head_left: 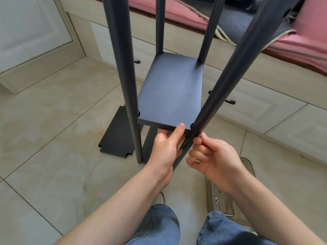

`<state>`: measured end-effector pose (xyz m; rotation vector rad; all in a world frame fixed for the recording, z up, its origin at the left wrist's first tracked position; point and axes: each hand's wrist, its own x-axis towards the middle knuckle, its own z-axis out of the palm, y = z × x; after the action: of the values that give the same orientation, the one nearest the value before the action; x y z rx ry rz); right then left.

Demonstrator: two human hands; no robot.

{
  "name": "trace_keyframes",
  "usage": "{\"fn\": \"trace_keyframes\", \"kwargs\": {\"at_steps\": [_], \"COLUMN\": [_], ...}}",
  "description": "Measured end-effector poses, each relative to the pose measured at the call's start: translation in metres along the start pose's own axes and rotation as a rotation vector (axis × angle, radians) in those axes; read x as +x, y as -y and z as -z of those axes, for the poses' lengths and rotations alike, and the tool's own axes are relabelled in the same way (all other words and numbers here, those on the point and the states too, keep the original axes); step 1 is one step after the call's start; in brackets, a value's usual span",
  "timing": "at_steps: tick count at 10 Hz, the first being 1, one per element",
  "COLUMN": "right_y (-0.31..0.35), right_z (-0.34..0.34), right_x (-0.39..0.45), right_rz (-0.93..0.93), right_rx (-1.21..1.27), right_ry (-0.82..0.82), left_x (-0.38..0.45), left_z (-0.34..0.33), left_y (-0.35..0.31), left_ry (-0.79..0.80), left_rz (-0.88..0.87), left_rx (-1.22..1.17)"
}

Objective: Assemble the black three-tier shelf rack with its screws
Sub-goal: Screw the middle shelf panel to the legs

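shelf board: black, level | four dark posts upright

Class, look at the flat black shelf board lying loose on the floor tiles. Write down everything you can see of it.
The loose flat black shelf board is a matt rectangular panel that looks like painted wood or board. It lies flat on the beige floor tiles, left of the standing black rack. Rounded notches are cut into its visible corners, presumably for the poles. The near left black round pole crosses in front of it and hides its right edge. Neither of the hands touches it.
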<state>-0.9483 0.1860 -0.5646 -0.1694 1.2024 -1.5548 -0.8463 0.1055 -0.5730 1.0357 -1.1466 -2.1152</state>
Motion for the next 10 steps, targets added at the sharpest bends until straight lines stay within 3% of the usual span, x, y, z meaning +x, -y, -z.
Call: {"fn": "trace_keyframes", "kwargs": {"at_steps": [1,2,3,4,5,6,7,8,9,10], "right_y": [0.005,0.001,-0.005,-0.007,-0.004,0.0,0.0,-0.001,-0.005,-0.008], "right_z": [-0.005,0.001,0.007,0.006,0.002,-0.002,-0.002,0.004,0.011,0.01], "right_x": [-0.002,-0.003,-0.006,-0.005,-0.001,-0.001,0.0,-0.001,-0.001,-0.002], "right_rz": [-0.254,0.029,0.447,0.597,0.348,-0.149,-0.206,0.094,0.532,0.675], "right_rx": [0.432,-0.214,-0.942,-1.203,-0.775,0.24,0.331,-0.291,-0.988,-1.305], "right_ry": [0.095,-0.063,-0.162,-0.221,-0.139,0.112,0.141,-0.055,-0.185,-0.241], "left_x": [0.001,0.002,0.002,0.001,0.001,0.0,0.001,0.002,0.002,0.001], "left_z": [0.002,0.002,0.002,0.002,0.002,0.001,0.002,0.003,0.003,0.003], "left_y": [0.0,0.0,0.0,0.001,0.001,0.0,0.0,-0.001,0.0,0.0], "left_ry": [-0.012,-0.005,-0.004,0.003,0.005,0.002,0.005,0.005,0.014,0.015], "left_rz": [-0.003,0.01,0.003,0.001,-0.009,-0.017,-0.01,0.002,0.001,0.01], "left_rx": [-0.01,-0.006,-0.028,-0.025,-0.009,0.01,-0.003,-0.019,-0.026,-0.043]}}
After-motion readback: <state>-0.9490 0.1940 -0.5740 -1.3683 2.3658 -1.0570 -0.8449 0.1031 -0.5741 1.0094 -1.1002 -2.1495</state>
